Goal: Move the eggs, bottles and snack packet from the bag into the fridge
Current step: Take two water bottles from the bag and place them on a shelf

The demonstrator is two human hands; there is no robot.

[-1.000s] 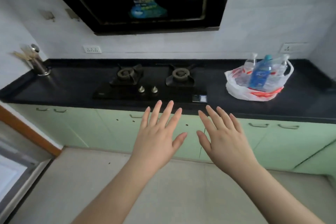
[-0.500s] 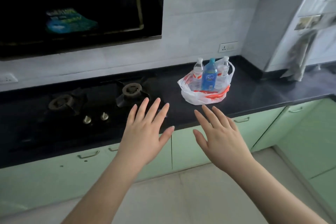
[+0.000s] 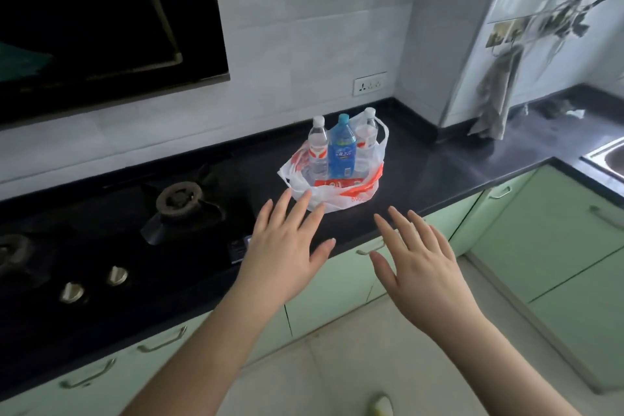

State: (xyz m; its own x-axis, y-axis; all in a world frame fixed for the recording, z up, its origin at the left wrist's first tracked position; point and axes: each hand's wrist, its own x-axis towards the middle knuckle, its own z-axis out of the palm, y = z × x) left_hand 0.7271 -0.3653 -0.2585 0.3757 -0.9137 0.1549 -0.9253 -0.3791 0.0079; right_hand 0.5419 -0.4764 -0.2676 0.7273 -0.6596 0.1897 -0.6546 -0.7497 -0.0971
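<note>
A white plastic bag with red print [image 3: 337, 194] stands on the black counter. Three bottles rise out of it: a blue one [image 3: 341, 152] in the middle, a clear one [image 3: 318, 149] to its left and a clear one [image 3: 366, 140] to its right behind the bag's film. Eggs and snack packet are hidden inside. My left hand [image 3: 287, 246] hovers with straight spread fingers just in front of the bag, its fingertips near the bag's lower left. My right hand [image 3: 418, 257] is held flat over the counter edge, to the bag's right and nearer me. Both hold nothing.
A gas hob [image 3: 179, 203] with knobs lies left of the bag. A black hood [image 3: 101, 17] hangs above it. Green cabinets [image 3: 540, 230] run below the counter. A steel sink [image 3: 607, 159] is at far right, a grey cloth [image 3: 496, 94] hangs on the wall.
My view has swung right and closer, so the bag now sits near the middle. Both hands have come forward toward the bag, still flat and holding nothing.
</note>
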